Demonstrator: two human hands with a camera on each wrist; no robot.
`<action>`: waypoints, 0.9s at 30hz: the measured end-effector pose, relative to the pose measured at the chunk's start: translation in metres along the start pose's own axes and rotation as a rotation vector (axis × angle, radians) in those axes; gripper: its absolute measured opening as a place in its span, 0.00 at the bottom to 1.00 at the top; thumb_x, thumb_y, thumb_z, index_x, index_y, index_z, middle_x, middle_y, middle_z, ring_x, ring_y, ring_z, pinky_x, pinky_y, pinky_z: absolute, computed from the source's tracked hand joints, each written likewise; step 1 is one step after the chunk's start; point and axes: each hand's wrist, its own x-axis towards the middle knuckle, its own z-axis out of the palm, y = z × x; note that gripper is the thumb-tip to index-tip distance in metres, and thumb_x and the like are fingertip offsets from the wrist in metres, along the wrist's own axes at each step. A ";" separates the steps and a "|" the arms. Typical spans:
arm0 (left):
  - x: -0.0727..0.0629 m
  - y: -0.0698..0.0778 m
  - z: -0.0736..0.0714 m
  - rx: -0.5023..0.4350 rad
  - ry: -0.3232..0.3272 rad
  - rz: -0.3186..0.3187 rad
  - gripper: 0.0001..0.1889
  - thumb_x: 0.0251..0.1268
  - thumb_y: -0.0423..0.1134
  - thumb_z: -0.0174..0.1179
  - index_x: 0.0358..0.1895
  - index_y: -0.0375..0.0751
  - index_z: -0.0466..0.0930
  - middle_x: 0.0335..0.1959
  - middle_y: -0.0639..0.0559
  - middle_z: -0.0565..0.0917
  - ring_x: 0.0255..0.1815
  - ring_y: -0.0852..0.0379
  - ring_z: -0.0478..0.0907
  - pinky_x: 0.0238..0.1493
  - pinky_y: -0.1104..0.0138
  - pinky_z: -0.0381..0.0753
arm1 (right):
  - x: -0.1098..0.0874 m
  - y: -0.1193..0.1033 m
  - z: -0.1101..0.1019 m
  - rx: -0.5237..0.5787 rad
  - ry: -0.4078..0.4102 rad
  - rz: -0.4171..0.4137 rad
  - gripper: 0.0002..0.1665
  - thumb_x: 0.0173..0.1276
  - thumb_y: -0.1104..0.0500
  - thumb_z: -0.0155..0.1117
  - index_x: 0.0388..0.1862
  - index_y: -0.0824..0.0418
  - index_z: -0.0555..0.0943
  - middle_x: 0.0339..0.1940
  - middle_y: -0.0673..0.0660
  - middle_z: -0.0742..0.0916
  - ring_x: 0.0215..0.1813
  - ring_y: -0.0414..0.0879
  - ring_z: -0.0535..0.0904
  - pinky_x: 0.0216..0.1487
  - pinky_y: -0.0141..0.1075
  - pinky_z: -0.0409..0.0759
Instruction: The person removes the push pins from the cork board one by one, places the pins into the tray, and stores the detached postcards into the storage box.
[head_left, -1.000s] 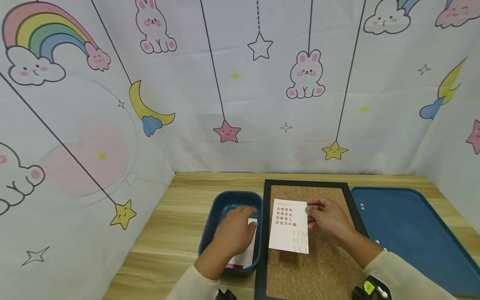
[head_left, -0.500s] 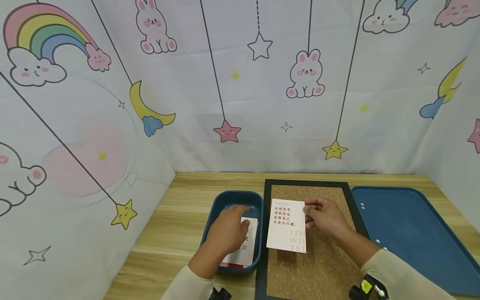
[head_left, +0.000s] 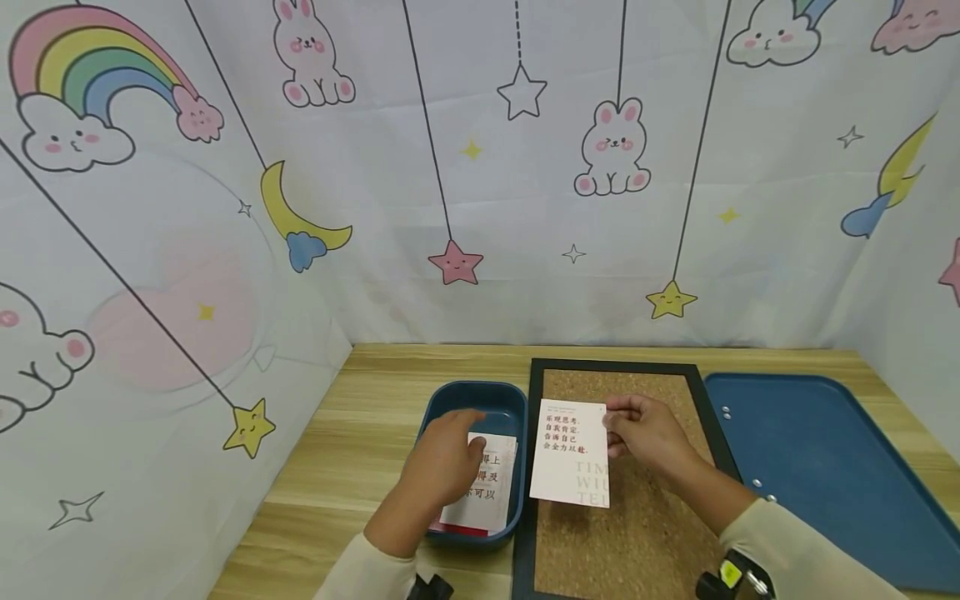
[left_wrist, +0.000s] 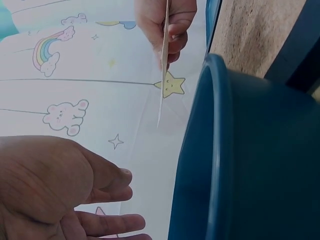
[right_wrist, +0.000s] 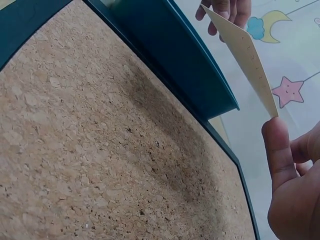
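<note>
My right hand [head_left: 648,433] pinches a white printed card [head_left: 567,467] by its right edge, over the cork board [head_left: 630,533]. The right wrist view shows the thumb at the edge of this card [right_wrist: 250,65], which hangs above the cork. Over the blue bin [head_left: 517,392] hovers my left hand [head_left: 442,462], fingers relaxed and extended, holding nothing. Beneath it lie more cards [head_left: 491,487], the top one white with dark characters, partly hidden by the hand. In the left wrist view, the left hand [left_wrist: 75,195] is above the bin's rim [left_wrist: 217,100], fingers apart.
A blue tray [head_left: 832,483] lies to the right of the board, with several small round white pieces [head_left: 726,412] along its left side. The board's black frame [head_left: 522,550] stands close beside the bin. A patterned white curtain [head_left: 540,308] hangs behind the wooden table [head_left: 382,400].
My left hand has drawn back leftward, uncovering more of the cards in the bin. My right hand has shifted slightly left with the card.
</note>
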 end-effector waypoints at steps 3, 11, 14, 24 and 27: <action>-0.001 -0.003 -0.001 0.017 0.001 -0.007 0.18 0.73 0.38 0.63 0.63 0.42 0.80 0.65 0.41 0.79 0.66 0.41 0.75 0.63 0.45 0.74 | 0.000 0.000 0.001 0.003 0.000 -0.001 0.17 0.79 0.67 0.56 0.62 0.72 0.72 0.44 0.64 0.82 0.37 0.51 0.81 0.36 0.41 0.85; -0.002 -0.010 -0.004 0.023 0.009 -0.019 0.18 0.73 0.38 0.62 0.63 0.41 0.80 0.64 0.40 0.80 0.65 0.41 0.76 0.62 0.46 0.76 | 0.002 0.002 0.005 0.032 -0.021 -0.008 0.17 0.78 0.67 0.56 0.62 0.73 0.72 0.43 0.64 0.82 0.36 0.51 0.82 0.35 0.41 0.85; -0.002 -0.013 -0.006 0.027 0.032 -0.021 0.17 0.74 0.37 0.61 0.63 0.40 0.80 0.61 0.40 0.81 0.62 0.41 0.79 0.60 0.47 0.78 | 0.002 0.002 0.007 0.032 -0.024 -0.015 0.17 0.78 0.67 0.56 0.62 0.73 0.73 0.43 0.64 0.82 0.37 0.51 0.82 0.35 0.41 0.85; -0.003 -0.020 -0.008 0.015 0.069 -0.015 0.16 0.73 0.36 0.61 0.60 0.38 0.82 0.58 0.39 0.83 0.59 0.41 0.80 0.56 0.47 0.80 | 0.001 0.001 0.009 0.027 -0.021 -0.022 0.18 0.78 0.67 0.57 0.62 0.72 0.73 0.43 0.64 0.82 0.36 0.50 0.82 0.35 0.41 0.85; -0.004 -0.022 -0.009 0.021 0.071 -0.021 0.16 0.73 0.36 0.61 0.60 0.38 0.82 0.57 0.39 0.83 0.58 0.41 0.81 0.56 0.47 0.80 | 0.000 -0.001 0.010 0.029 -0.017 -0.019 0.18 0.78 0.67 0.57 0.63 0.72 0.73 0.43 0.64 0.83 0.36 0.50 0.82 0.35 0.41 0.85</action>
